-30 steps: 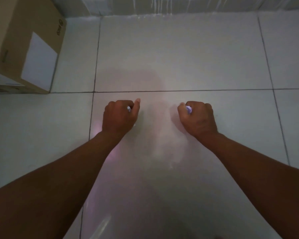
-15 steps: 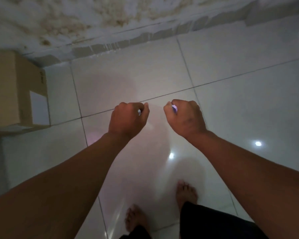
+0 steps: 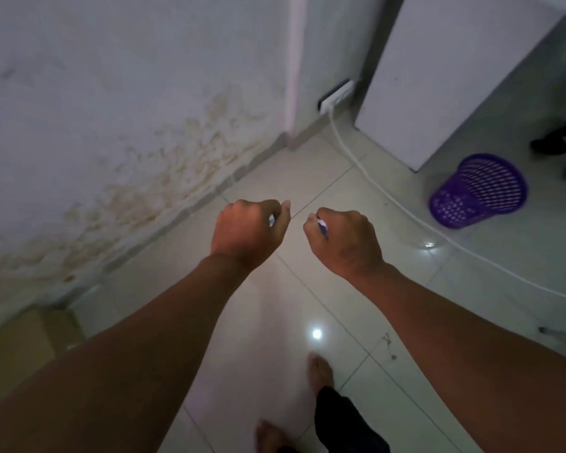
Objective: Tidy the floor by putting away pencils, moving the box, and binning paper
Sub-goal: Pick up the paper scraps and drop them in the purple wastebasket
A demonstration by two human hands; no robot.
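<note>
Ahead, purple bin point(image 3: 479, 191) tipped, contents unseen — left hand point(image 3: 247, 233), right hand point(image 3: 342, 241) each clutching paper scrap.

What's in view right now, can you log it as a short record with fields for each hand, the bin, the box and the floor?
left hand: left hand fisted round a small pale scrap
right hand: right hand fisted round a small purplish-white scrap
bin: purple mesh basket, tilted, on the floor ahead to the right
box: cardboard box at lower left by the wall
floor: white cable runs across the tiles
</note>
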